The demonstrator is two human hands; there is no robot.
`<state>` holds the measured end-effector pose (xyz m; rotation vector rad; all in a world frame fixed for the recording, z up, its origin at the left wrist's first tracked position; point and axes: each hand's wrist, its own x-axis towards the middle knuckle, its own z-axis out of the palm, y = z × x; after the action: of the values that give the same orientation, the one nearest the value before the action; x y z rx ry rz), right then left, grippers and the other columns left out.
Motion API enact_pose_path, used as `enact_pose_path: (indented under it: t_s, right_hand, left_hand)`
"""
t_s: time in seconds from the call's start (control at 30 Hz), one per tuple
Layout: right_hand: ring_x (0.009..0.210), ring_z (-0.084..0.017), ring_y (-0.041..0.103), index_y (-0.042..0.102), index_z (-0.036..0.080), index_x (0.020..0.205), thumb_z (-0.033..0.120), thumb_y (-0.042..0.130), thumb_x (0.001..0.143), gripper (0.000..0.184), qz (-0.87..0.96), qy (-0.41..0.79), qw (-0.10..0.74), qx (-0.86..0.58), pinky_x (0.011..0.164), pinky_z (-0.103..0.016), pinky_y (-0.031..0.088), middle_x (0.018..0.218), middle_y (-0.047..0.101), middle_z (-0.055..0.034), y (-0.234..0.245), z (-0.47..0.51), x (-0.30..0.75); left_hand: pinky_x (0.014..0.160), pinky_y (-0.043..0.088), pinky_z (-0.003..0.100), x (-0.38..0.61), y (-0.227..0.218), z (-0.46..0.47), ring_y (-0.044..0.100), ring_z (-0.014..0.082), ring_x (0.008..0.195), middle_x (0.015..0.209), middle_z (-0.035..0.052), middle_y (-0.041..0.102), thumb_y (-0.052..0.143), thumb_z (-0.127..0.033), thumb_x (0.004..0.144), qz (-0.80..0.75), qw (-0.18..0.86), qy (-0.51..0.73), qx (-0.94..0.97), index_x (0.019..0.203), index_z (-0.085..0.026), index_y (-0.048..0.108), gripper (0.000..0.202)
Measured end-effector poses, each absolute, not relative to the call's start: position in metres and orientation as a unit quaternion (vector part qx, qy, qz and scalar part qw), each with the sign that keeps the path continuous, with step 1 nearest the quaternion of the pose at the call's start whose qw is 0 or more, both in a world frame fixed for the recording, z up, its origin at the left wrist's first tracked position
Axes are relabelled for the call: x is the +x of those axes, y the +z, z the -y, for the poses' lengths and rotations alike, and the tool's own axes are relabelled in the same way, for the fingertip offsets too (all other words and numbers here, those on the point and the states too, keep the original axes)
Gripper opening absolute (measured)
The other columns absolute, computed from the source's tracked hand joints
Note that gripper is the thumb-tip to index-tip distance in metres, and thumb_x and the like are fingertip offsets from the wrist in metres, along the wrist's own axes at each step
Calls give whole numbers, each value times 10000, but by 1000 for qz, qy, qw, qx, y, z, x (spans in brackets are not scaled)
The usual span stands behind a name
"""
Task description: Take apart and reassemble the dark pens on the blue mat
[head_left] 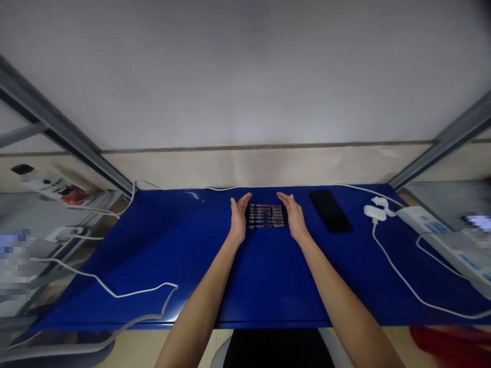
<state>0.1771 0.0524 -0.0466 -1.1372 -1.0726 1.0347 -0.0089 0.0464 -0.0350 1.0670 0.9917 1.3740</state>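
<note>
Several dark pens [266, 216] lie side by side in a neat row on the blue table [268, 281], each pointing left to right. At their left ends stands my left hand [239, 217], on edge with the palm facing inward and the fingers stretched out. My right hand [294, 215] mirrors it at the right ends, fingers extended and thumb raised. Both palms are at or very close to the pen ends; whether they press on them I cannot tell. Neither hand is wrapped around anything.
A black phone [331, 211] lies right of my right hand. Farther right are a white charger [375, 212] with its cable and a white power strip [441, 237]. A white cable [134, 293] crosses the table's left side. A bottle [53, 186] lies beyond the left frame post.
</note>
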Motion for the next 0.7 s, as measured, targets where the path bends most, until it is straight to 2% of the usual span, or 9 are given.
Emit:
enact_pose_path:
  t_s: [0.17,0.37,0.57,0.7]
  right_hand:
    - [1312,-243,502,695,228,1140,648,347,935,583,444,445,617,-474,1167,-462,286,1313,632,-76,-47,-57,180]
    - [1314,-248,502,677,240,1169,688,279,925,648,459,461,606,-458,1140,-461,338,1333,618,-74,-45,-60,179]
    - [1292,-247,525,698,233,1123,660,321,931,601,444,474,621,-440,1144,-453,328,1293,646,-77,-43,-58,177]
    - [1217,-253,586,708,208,1048,638,329,938,583,432,462,630,-450,1098,-456,383,1219,683,-106,-40,-56,174]
  left_hand:
    - [1199,231,429,-10,-33,-50,379,226,1404,1428,80,520,49,-628,958,-413,521,592,455,1269,-211,597,756]
    - [1197,243,403,-9,-29,-54,352,212,1420,1463,66,484,5,-632,947,-402,527,590,461,1319,-219,563,788]
    - [1163,296,430,-6,-28,-54,483,238,1329,1365,138,571,62,-638,950,-389,544,619,412,1232,-161,606,777]
    - [1118,349,451,-3,-27,-50,562,246,1244,1266,149,638,81,-633,952,-406,519,631,410,1189,-158,617,754]
